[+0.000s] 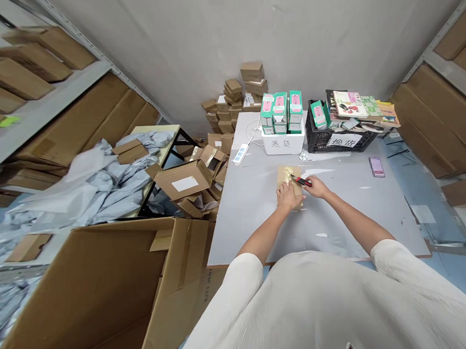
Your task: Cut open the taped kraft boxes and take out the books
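Note:
A small brown cardboard box (282,176) lies on the grey table in front of me, with shiny tape along its top. My left hand (288,195) holds the box down, its fingers curled over the near part and the thumb stretched toward the right edge. In my right hand (317,186) is a red and black utility knife (303,181), gripped at the right of the box. Its tip points left and reaches the taped top; whether the blade has gone through cannot be made out.
On the grey table (358,205), a white bin (283,145) of green boxes stands beside a black crate (318,140) with books. A power strip (241,154) lies left, a purple pack (376,167) right. A large open carton (191,269) stands left of the table.

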`<state>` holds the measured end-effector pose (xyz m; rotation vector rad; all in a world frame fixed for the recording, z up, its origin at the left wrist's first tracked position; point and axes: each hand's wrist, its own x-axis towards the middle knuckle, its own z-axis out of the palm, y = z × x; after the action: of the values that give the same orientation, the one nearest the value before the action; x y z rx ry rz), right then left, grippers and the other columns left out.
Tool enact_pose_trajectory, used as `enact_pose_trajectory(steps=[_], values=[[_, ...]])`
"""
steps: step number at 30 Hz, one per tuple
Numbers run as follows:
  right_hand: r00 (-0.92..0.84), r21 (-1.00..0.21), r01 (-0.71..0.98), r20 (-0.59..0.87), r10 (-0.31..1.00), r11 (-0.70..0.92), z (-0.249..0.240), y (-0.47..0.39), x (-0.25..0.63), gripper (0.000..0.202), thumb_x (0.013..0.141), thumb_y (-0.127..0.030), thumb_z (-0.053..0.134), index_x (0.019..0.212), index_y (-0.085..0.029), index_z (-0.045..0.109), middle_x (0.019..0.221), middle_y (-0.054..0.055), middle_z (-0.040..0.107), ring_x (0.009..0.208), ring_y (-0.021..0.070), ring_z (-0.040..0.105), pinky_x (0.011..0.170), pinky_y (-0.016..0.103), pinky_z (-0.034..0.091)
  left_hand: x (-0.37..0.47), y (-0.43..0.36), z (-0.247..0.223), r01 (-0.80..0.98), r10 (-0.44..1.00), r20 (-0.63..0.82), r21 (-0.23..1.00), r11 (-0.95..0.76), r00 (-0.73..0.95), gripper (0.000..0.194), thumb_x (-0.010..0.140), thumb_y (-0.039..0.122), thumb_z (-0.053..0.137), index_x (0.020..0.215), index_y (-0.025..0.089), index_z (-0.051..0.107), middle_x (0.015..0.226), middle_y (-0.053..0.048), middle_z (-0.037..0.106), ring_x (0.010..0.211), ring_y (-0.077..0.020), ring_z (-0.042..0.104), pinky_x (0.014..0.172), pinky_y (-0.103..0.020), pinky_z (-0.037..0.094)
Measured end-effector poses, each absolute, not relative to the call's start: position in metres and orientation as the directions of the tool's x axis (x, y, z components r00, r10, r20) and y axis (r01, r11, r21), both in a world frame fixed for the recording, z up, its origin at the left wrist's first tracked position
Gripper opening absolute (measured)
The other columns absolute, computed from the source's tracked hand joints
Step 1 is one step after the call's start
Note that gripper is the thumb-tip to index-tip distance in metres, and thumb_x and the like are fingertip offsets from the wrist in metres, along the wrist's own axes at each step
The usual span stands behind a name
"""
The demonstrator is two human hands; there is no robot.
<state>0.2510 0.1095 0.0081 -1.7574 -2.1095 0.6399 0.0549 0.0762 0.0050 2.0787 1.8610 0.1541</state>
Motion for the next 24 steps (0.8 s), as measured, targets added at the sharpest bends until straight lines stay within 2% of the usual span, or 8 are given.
enact_pose_trajectory(steps=[4,8,11,15,18,21,24], values=[[-0.216,-0.526,0.834,-0.029,0.976,0.169,0.008,0.119,0.249,0.029,0.096,-0.039,0.067,0.119,-0.021,0.069,0.133,0.015,0.070,0.125,0.0312,0.064,0.105,0.040,0.051,0.055,0.077,0.005,0.954,0.965,-0.214,0.285,-0.089,0.154,0.116,0.081,0.065,0.079,0.174,0.018,0.027,0.174,-0.023,0.036,0.157,-0.0443,0.035,0.124,-0.053,0.033],[-0.200,-0.470,0.870,-0.061,0.978,0.149,0.007,0.125,0.246,0.028,0.094,-0.043,0.071,0.113,-0.023,0.071,0.153,0.016,0.061,0.145,0.0377,0.051,0.116,0.050,0.045,0.036,0.084,0.004,0.922,0.900,-0.270,0.279,-0.268,0.343,0.126,0.074,0.054,0.084,0.176,0.023,0.018,0.178,-0.020,0.031,0.164,-0.0427,0.027,0.129,-0.055,0.029],[-0.162,-0.454,0.886,-0.126,0.979,0.088,0.007,0.127,0.243,0.029,0.096,-0.044,0.066,0.113,-0.021,0.070,0.143,0.017,0.068,0.135,0.0366,0.060,0.111,0.049,0.048,0.019,0.092,0.001,0.874,0.831,-0.297,0.286,-0.393,0.471,0.130,0.074,0.043,0.082,0.178,0.028,0.006,0.182,-0.017,0.026,0.169,-0.0403,0.020,0.133,-0.058,0.022],[-0.106,-0.487,0.873,-0.170,0.980,0.010,0.009,0.122,0.242,0.028,0.097,-0.042,0.065,0.115,-0.021,0.068,0.121,0.013,0.077,0.114,0.0309,0.069,0.096,0.038,0.051,0.003,0.102,0.000,0.861,0.795,-0.337,0.265,-0.434,0.505,0.128,0.079,0.032,0.077,0.177,0.030,-0.005,0.186,-0.016,0.015,0.172,-0.0374,0.013,0.135,-0.064,0.013],[-0.118,-0.558,0.830,-0.172,0.978,0.002,0.009,0.110,0.244,0.026,0.096,-0.039,0.068,0.116,-0.022,0.067,0.115,0.010,0.079,0.104,0.0265,0.071,0.088,0.032,0.051,-0.004,0.103,0.002,0.871,0.818,-0.305,0.242,-0.428,0.487,0.116,0.086,0.038,0.076,0.177,0.030,0.005,0.184,-0.018,0.022,0.171,-0.0379,0.016,0.135,-0.065,0.010],[-0.164,-0.625,0.781,-0.182,0.969,0.015,0.008,0.097,0.246,0.024,0.094,-0.039,0.069,0.111,-0.022,0.066,0.108,0.006,0.079,0.097,0.0235,0.072,0.084,0.030,0.051,-0.005,0.100,0.006,0.862,0.841,-0.213,0.236,-0.449,0.497,0.094,0.090,0.050,0.080,0.168,0.029,0.032,0.173,-0.019,0.039,0.166,-0.0374,0.028,0.135,-0.060,0.016],[-0.195,-0.689,0.725,-0.184,0.963,0.015,0.007,0.087,0.248,0.025,0.094,-0.042,0.069,0.108,-0.022,0.065,0.102,0.003,0.078,0.092,0.0208,0.071,0.081,0.028,0.053,-0.002,0.096,0.010,0.846,0.845,-0.142,0.240,-0.476,0.516,0.074,0.087,0.050,0.086,0.149,0.028,0.054,0.160,-0.017,0.050,0.159,-0.0361,0.039,0.132,-0.053,0.025]])
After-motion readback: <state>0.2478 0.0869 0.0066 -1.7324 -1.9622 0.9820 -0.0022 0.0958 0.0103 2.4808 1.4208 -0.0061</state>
